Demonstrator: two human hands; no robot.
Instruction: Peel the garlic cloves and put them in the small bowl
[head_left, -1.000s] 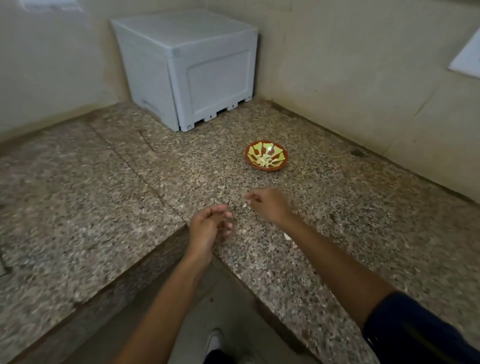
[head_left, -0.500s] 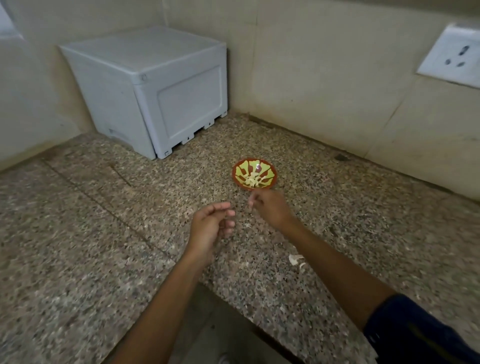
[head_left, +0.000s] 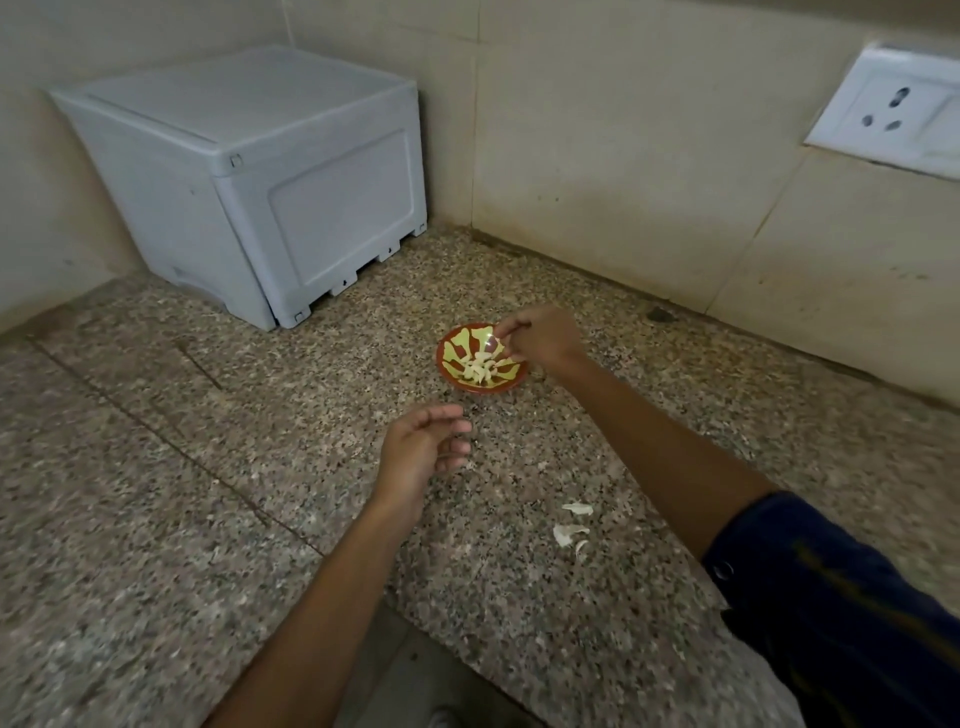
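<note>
The small bowl (head_left: 480, 364) of peeled cloves (head_left: 480, 368) sits mid-worktop (head_left: 156, 467), bare stone around it. The right hand (head_left: 543, 340) hovers over its rim, fingers pinched; whether they grip anything is unclear. The left hand (head_left: 421, 457) hangs loosely curled, empty. Skins (head_left: 571, 527) lie near the front edge.
</note>
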